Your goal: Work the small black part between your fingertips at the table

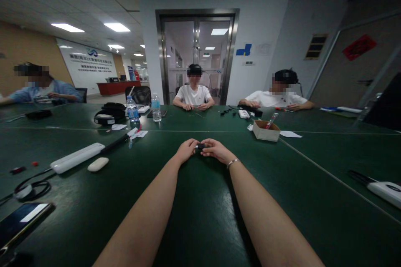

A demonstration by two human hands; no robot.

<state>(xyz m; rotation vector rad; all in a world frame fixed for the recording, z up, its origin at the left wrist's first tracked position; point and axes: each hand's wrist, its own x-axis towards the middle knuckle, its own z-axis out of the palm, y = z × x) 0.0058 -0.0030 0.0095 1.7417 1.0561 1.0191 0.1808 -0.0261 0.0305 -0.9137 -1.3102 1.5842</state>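
A small dark object (pixel 199 146) with a shiny metallic left end is held between my two hands, just above the middle of the green table (pixel 200 200). The fingers of my left hand (pixel 187 150) close on its left end. On its right side, my right hand (pixel 216 150) pinches it with thumb and fingers; a bracelet (pixel 232 162) circles that wrist. The object is too small to identify.
Left stand bottles (pixel 132 110), a black case (pixel 109 113), a white power strip (pixel 77 157), a white mouse (pixel 98 164) and a phone (pixel 23 225). Right is a cardboard box (pixel 266 130). Three people (pixel 194 94) sit around the far side.
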